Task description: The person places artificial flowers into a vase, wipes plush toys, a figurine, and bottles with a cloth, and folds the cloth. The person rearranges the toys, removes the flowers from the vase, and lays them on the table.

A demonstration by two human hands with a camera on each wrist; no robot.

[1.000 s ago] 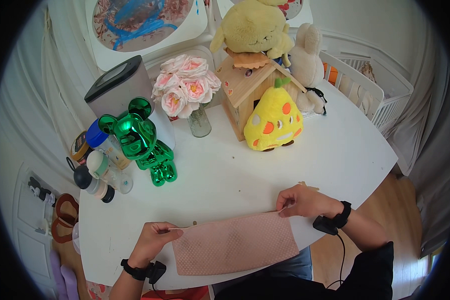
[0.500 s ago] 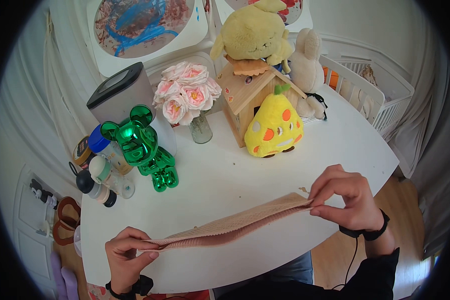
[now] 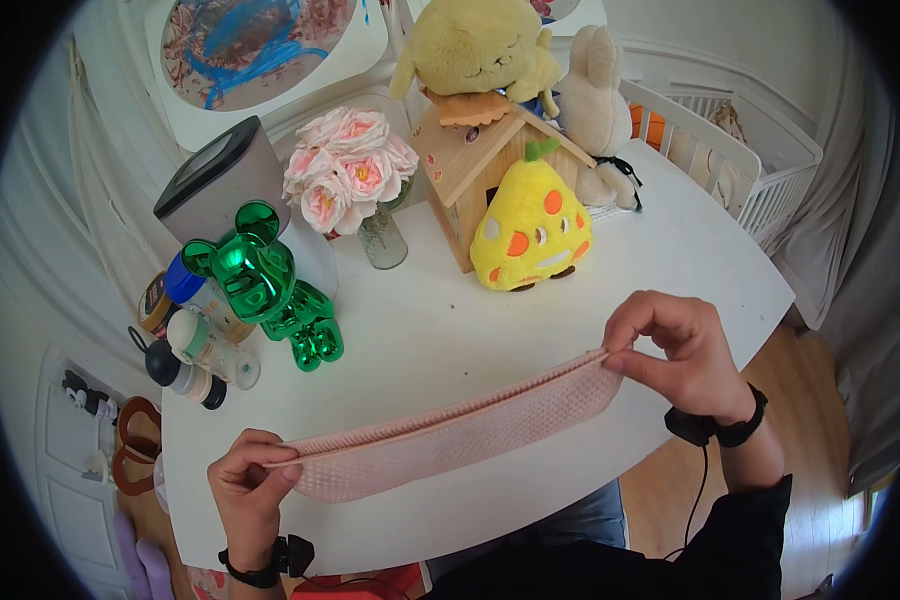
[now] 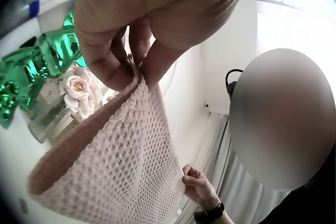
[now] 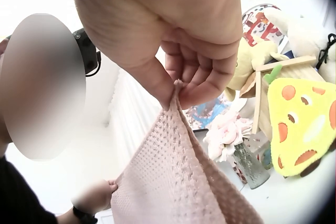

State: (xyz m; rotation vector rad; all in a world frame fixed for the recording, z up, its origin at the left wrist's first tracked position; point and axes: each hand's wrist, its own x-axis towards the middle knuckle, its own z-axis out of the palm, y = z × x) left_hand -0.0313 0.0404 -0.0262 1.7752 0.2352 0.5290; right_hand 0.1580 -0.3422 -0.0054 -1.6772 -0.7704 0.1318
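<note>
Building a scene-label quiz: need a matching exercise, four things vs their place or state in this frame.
Things:
1 pink cloth
2 green bear figure
3 yellow pear plush
4 roses

Places or states:
A in a glass vase
B in front of the wooden house
C pinched at each end by the left hand and right hand
D standing beside the bottles

Pairs: 1-C, 2-D, 3-B, 4-A

You had bare table [image 3: 530, 340] open in front of the yellow pear plush [image 3: 530, 240]; the green bear [image 3: 270, 285] and, seemingly, bottles [image 3: 195, 345] crowded its left.
</note>
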